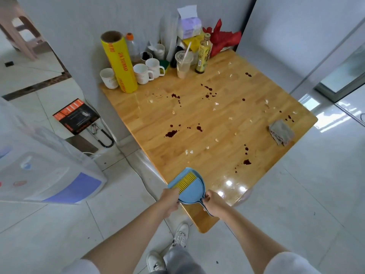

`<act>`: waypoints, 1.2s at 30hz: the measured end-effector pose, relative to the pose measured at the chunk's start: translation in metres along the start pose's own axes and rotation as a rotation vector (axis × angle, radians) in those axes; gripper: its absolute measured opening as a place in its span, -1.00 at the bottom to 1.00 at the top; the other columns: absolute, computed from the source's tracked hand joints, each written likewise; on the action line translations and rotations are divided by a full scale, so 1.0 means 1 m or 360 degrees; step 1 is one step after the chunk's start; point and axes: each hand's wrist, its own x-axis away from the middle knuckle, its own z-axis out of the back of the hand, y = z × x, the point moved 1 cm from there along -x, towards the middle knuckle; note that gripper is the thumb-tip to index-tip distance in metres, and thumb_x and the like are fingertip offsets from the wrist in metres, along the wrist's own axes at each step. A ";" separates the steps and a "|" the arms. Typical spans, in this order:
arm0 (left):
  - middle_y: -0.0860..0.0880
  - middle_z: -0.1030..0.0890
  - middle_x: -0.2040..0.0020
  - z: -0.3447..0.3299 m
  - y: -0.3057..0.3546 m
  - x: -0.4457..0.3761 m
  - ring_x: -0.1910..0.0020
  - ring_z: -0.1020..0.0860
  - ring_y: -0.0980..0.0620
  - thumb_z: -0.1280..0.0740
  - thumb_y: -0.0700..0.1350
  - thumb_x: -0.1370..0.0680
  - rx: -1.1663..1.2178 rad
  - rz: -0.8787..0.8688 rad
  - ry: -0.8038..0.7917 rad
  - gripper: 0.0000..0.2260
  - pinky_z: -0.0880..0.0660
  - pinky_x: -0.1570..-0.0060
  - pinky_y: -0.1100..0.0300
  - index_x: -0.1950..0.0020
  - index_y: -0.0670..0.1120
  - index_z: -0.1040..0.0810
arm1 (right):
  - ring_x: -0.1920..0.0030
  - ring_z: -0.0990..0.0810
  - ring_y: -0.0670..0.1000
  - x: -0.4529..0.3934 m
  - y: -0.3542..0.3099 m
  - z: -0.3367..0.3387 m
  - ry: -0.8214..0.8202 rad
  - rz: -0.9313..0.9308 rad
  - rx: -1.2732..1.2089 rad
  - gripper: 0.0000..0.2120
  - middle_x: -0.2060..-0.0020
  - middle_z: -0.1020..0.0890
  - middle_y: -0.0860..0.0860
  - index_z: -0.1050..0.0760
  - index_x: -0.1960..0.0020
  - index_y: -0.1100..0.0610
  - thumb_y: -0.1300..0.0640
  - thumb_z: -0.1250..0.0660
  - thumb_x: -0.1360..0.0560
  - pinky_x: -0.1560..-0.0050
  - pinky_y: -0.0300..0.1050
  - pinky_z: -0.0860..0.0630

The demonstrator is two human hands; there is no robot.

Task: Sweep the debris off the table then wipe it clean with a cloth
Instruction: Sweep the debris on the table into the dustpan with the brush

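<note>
A blue dustpan (192, 187) with a yellow comb lies at the near corner of the wooden table (227, 135). My right hand (214, 202) grips its handle. My left hand (170, 200) holds the pan's left rim. Pale debris bits (216, 103) are scattered over the tabletop, along with dark red stains (171, 133). A grey cloth (280, 132) lies crumpled near the right edge of the table.
Along the table's far edge stand a yellow film roll (118, 62), several white mugs (142, 73), a plastic cup with a straw (183, 64), a bottle (203, 54), tissues and red fabric. A water dispenser (45, 169) stands on the left floor.
</note>
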 end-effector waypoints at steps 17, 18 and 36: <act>-0.13 -0.54 -0.11 0.105 0.096 0.113 0.06 -0.49 -0.05 -0.17 -0.11 -0.69 0.0800 -0.0718 -0.0590 -0.75 -0.53 -0.04 0.00 -0.32 -0.06 -0.53 | 0.46 -0.35 -0.02 0.103 -0.256 0.042 0.0377 0.0874 0.0133 -0.69 0.50 -0.39 -0.01 -0.26 0.38 0.07 0.28 -0.24 -0.48 0.43 -0.09 -0.31; -0.13 -0.57 -0.12 0.110 0.101 0.115 0.04 -0.52 -0.05 -0.14 -0.14 -0.70 0.0801 -0.0759 -0.0585 -0.74 -0.53 0.00 0.00 -0.32 -0.06 -0.52 | 0.43 -0.35 -0.02 0.104 -0.262 0.043 0.0416 0.0885 0.0215 -0.72 0.46 -0.38 -0.03 -0.24 0.34 0.04 0.23 -0.25 -0.48 0.42 -0.13 -0.27; -0.12 -0.39 0.27 0.145 0.226 0.025 0.36 -0.36 -0.05 -0.13 -0.22 -0.42 0.0957 -0.0644 -0.0407 -0.91 -0.36 0.33 0.07 0.13 -0.10 -0.38 | 0.18 -0.58 0.06 -0.013 -0.346 0.100 0.0372 0.0952 0.0436 -0.85 0.17 -0.63 0.07 -0.49 0.04 0.16 0.07 -0.34 -0.56 0.20 -0.07 -0.50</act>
